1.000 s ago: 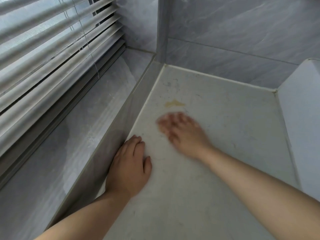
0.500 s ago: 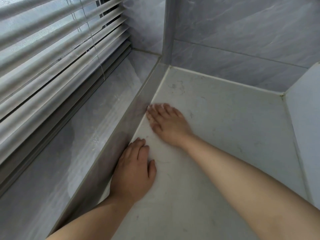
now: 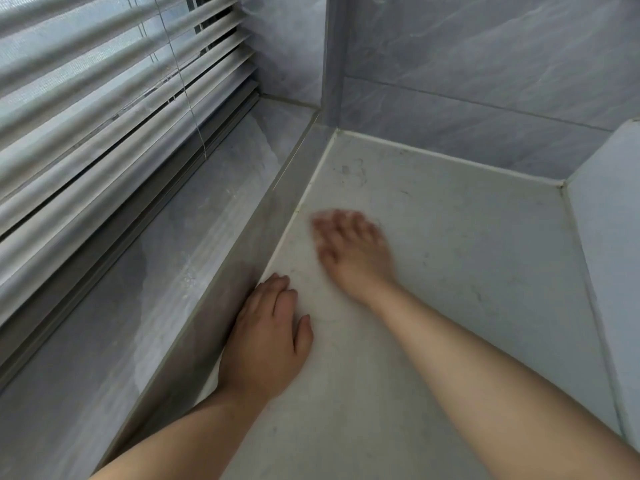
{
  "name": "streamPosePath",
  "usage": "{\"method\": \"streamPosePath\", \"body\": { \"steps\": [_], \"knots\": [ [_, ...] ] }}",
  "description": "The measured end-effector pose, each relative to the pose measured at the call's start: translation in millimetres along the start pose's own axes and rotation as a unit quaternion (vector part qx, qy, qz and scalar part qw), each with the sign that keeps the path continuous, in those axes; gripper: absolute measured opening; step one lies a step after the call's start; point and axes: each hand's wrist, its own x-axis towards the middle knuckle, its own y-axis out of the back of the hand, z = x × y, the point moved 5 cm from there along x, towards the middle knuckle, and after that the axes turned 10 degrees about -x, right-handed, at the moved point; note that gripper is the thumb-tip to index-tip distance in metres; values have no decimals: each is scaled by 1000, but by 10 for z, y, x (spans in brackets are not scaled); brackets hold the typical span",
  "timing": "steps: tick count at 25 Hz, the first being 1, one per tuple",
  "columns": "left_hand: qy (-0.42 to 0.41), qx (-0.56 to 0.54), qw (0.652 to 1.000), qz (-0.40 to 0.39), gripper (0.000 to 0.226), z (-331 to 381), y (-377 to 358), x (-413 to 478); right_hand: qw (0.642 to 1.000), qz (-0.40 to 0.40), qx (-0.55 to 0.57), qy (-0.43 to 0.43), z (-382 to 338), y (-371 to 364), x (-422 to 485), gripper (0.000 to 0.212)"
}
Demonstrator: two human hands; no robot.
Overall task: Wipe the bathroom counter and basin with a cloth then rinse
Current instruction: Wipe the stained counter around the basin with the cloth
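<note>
The pale, off-white stone counter carries scattered dark specks and thin hair-like marks, thickest in a smudged patch at the far end of the grey marbled window ledge that runs along its left edge. Judging from that grime, the wiping is at an early or middle stage. The strip of counter beside the ledge is being worked, the far patch and the side away from the ledge look untouched, and neither the basin nor any rinsing shows in this view.

The left hand lies palm down on the counter, right against the foot of the ledge. Its fingers are relaxed and close together and hold nothing, so it seems to be bracing the body.

The right hand is farther along the ledge, a little out from its base, and is smeared by motion blur. Its fingers are spread wide and flat on the counter. No cloth shows under it or anywhere else, and the blur makes it impossible to tell whether something thin is pressed beneath the palm.

The counter itself lies directly under both palms and stretches away from the ledge to a pale upright panel.
</note>
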Motion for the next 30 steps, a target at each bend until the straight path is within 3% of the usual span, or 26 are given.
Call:
{"method": "streamPosePath", "body": {
  "steps": [3, 5, 7, 9, 11, 14, 17, 18, 21, 23, 24, 27, 28, 30],
  "knots": [
    [8, 13, 1000, -22, 50, -22, -26, 3, 979, -19, -4, -205, 897, -13, -93, 53],
    [12, 25, 999, -34, 54, -25, -41, -3, 957, -25, 17, -288, 961, 7, -148, 54],
    [6, 28, 999, -46, 55, -7, -33, 3, 979, -13, 27, -202, 420, 20, -152, 54],
    [4, 21, 999, -45, 53, -12, -11, 6, 999, -4, 32, -22, -265, 23, -245, 54],
    [0, 28, 998, -48, 53, -5, -11, 3, 999, -10, 11, 46, -343, 19, -307, 52],
    [-7, 53, 997, -62, 55, 6, -49, 9, 994, -9, -13, -106, 558, -38, -405, 52],
    [-25, 93, 991, -88, 66, 33, -72, 23, 958, -6, -3, -286, 1106, -38, -839, 53],
    [-34, 103, 990, -95, 72, 44, -76, 26, 961, -2, 2, -276, 940, -24, -935, 54],
    [-35, 97, 987, -123, 84, 21, -84, 48, 999, 41, -10, -17, -54, -73, -1168, 61],
    [-28, 87, 988, -128, 85, 35, -85, 46, 994, 67, -52, 64, -37, -36, -1079, 53],
    [-22, 88, 988, -127, 85, 35, -88, 44, 998, 38, -51, 27, 231, -45, -955, 51],
    [-32, 105, 989, -100, 73, 34, -101, 27, 970, -10, 14, -244, 1094, -56, -936, 52],
    [-42, 109, 989, -93, 67, 56, -100, 35, 964, 8, 16, -265, 1064, -41, -985, 53],
    [-54, 108, 990, -70, 59, 91, -110, 128, 990, 59, 0, -131, 541, -76, -1102, 60]
  ]
}}
